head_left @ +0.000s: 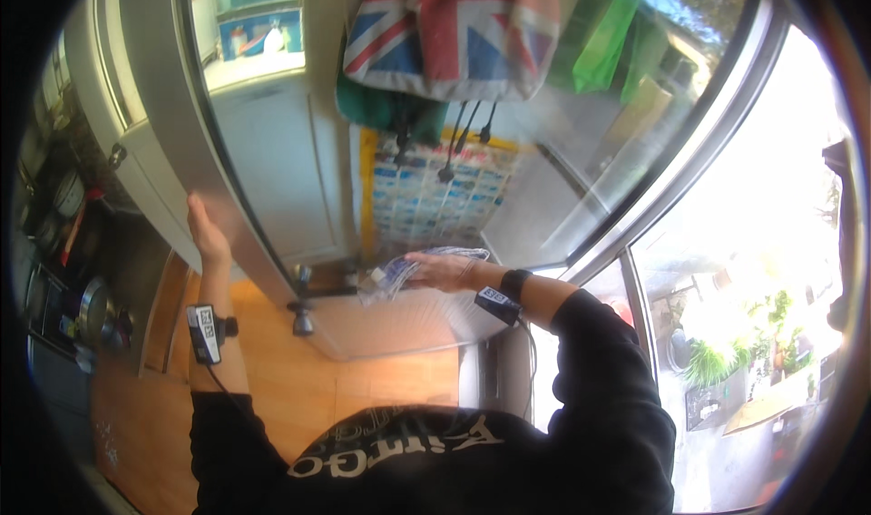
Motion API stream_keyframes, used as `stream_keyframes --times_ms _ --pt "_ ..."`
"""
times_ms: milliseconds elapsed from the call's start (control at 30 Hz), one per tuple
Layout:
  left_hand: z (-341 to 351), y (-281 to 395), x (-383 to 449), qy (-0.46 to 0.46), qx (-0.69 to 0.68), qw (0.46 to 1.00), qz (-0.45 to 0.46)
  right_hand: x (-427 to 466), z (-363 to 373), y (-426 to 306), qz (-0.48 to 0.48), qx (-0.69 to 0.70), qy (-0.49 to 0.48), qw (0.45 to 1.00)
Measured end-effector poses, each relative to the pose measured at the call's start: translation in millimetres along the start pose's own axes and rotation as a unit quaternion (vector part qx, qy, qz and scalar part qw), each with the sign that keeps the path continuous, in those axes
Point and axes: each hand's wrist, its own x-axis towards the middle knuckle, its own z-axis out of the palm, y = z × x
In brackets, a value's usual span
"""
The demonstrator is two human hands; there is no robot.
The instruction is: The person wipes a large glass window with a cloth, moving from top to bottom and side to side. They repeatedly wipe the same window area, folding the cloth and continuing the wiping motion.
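My left hand (208,232) is raised at the metal edge frame (177,106) of a glass door, its palm side against or very near the frame. No object shows in it. In my right hand (442,272) is a bundle in clear and bluish plastic (389,278), perhaps a packet or a crumpled bag; its exact kind cannot be told. The right hand is in front of the lower part of the glass door pane (286,168). A door handle or knob (302,321) sits low on the door, between the two hands.
Behind or reflected in the glass are a Union Jack patterned bag (452,38), dangling plugs with cords (447,171) and a yellow-edged poster (435,195). A white door (153,154) and kitchen pans (95,311) are at left. Potted plants (714,358) stand outside at right.
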Motion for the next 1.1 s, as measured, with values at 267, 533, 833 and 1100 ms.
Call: stream_keyframes --times_ms 267,533,833,1100 --pt "-6 0 -2 -0.014 -0.021 0.998 -0.055 -148 -129 154 0.289 -0.019 0.22 0.932" --pt "7 7 -6 0.013 -0.009 0.999 -0.038 -283 -233 303 0.48 -0.364 0.076 0.794" --pt "-2 7 -6 0.074 -0.05 0.992 -0.088 -323 -238 357 0.551 -0.25 0.362 0.709" --pt "-21 -20 14 0.083 -0.017 0.991 -0.099 -268 -127 180 0.489 -0.114 0.306 0.809"
